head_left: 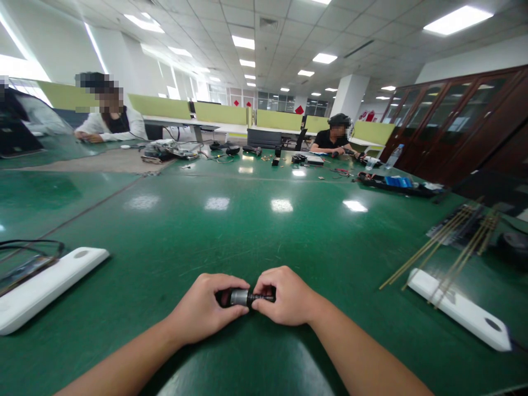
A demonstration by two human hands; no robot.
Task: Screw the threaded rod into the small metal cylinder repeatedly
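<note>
Together, left hand (202, 313) and right hand (286, 297) pinch a half-hidden, perhaps metal cylinder (243, 297).

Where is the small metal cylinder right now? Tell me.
In the head view, the small metal cylinder sits low at centre, gripped between the left hand and right hand just above the green table.

Single view, head-worn camera, wide-angle, edges bent. Looks forward and slightly down across the green worktop (264, 231). Wearer's left hand (202, 313) and right hand (289, 302) sit close, bottom centre, forearms entering from the lower edge. Far side of the worktop, two seated people, and the ceiling lights fill the upper half. Dark cabinets (454, 121) at right. No second view to overlap.
</note>
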